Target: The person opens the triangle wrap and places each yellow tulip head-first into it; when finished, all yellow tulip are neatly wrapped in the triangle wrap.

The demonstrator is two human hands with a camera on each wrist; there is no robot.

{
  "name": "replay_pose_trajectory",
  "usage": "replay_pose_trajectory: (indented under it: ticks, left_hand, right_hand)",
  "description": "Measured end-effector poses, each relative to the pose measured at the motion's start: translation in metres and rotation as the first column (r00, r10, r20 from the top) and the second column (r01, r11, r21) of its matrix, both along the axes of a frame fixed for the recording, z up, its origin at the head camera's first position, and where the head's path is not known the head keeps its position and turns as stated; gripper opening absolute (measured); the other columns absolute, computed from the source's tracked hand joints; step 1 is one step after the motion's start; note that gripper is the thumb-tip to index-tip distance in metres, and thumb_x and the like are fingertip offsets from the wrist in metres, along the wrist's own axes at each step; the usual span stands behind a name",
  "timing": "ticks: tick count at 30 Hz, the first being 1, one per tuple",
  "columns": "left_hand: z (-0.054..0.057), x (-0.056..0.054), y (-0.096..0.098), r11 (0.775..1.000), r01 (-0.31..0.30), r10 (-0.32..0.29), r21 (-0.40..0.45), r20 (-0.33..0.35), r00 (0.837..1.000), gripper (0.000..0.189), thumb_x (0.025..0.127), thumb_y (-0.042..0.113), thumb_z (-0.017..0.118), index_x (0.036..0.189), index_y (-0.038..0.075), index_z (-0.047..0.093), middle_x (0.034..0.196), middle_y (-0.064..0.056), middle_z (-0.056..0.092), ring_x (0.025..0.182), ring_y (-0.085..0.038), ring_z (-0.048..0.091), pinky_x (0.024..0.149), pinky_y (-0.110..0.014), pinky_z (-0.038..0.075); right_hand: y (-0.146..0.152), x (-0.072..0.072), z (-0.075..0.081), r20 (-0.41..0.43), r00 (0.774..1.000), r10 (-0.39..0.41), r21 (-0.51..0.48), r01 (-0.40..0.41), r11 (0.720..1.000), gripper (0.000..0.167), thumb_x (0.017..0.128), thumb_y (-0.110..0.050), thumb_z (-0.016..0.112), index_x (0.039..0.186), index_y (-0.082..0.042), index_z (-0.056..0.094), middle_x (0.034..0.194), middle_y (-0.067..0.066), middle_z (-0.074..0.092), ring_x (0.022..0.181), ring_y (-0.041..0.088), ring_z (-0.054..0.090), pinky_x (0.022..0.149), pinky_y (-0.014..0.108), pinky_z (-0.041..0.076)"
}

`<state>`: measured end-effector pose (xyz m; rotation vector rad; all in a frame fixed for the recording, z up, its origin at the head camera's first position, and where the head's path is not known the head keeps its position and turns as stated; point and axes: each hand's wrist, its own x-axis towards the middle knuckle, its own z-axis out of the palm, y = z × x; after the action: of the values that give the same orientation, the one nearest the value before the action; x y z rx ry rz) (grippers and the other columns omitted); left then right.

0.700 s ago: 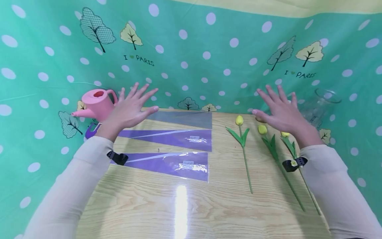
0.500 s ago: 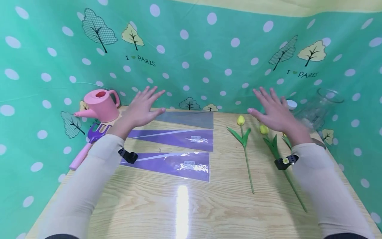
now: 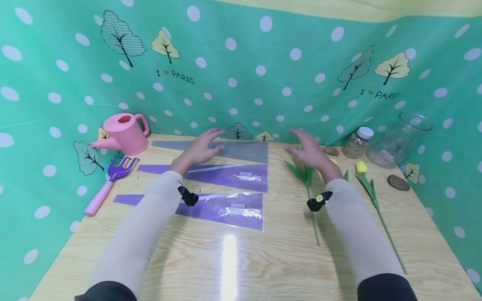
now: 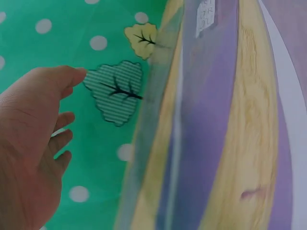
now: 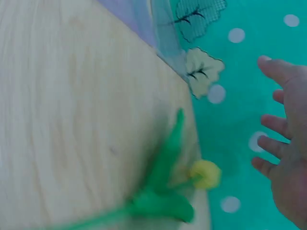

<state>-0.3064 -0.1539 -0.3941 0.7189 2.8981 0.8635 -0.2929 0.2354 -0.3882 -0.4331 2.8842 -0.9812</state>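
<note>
My left hand (image 3: 199, 148) hovers over the grey clear-wrapped sheet (image 3: 248, 150) at the back of the table, fingers loosely bent and holding nothing. Two purple tapered plastic sleeves (image 3: 241, 173) lie nearer to me, partly behind my left arm. Above one yellow tulip (image 5: 205, 173) floats my right hand (image 3: 309, 151), its fingers spread and apart from the flower. In the head view that hand covers the tulip's bloom, though its green leaves (image 3: 299, 172) show. A second tulip is mostly behind my right forearm; a third tulip (image 3: 360, 167) lies further right.
At the back left stands a pink watering can (image 3: 126, 133), with a purple and pink hand fork (image 3: 109, 184) before it. On the right are a white-lidded jar (image 3: 355, 144), a clear glass vase (image 3: 395, 144) and two brown stones (image 3: 398, 182). A green curtain (image 3: 233, 62) hangs behind.
Both hands have moved inward toward each other and lower, and their fingers are less spread. The hand fork, jar and stones have come into full view; the objects on the table have stayed put.
</note>
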Motion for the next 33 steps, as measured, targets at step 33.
replay_pose_trajectory:
  ticks: [33]
  left_hand:
    - [-0.066,-0.037,0.063,0.903,-0.207,0.142,0.376,0.193,0.971,0.039,0.101,0.015,0.065,0.139,0.007,0.063,0.143,-0.014,0.063,0.135,-0.033,0.056,0.118,-0.047,0.044]
  right_hand:
    - [-0.088,-0.04,-0.083,0.04,0.951,-0.306,-0.252,0.306,0.918,0.021,0.099,-0.012,0.068,0.118,-0.008,0.077,0.127,0.014,0.072,0.12,0.03,0.065,0.102,0.042,0.057]
